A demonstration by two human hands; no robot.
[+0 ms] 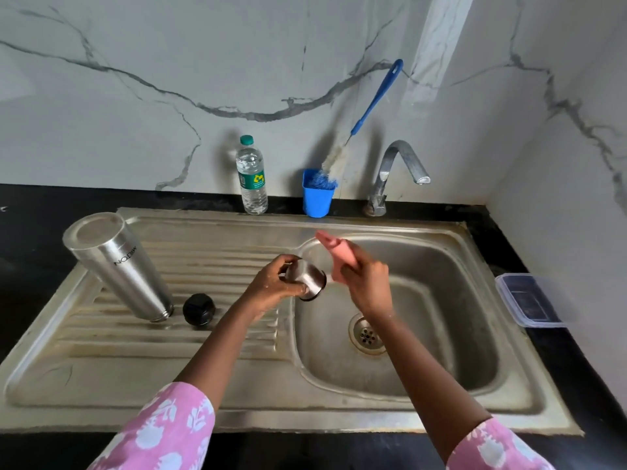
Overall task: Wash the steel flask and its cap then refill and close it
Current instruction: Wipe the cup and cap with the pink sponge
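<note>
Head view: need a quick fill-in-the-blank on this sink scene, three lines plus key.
1. The steel flask stands ____ on the drainboard.
2. The left hand holds the steel cap; the right hand grips a ____ object.
3. The bottle brush stands in a ____ cup beside the tap.

Missing words: upside down; pink; blue.
</note>
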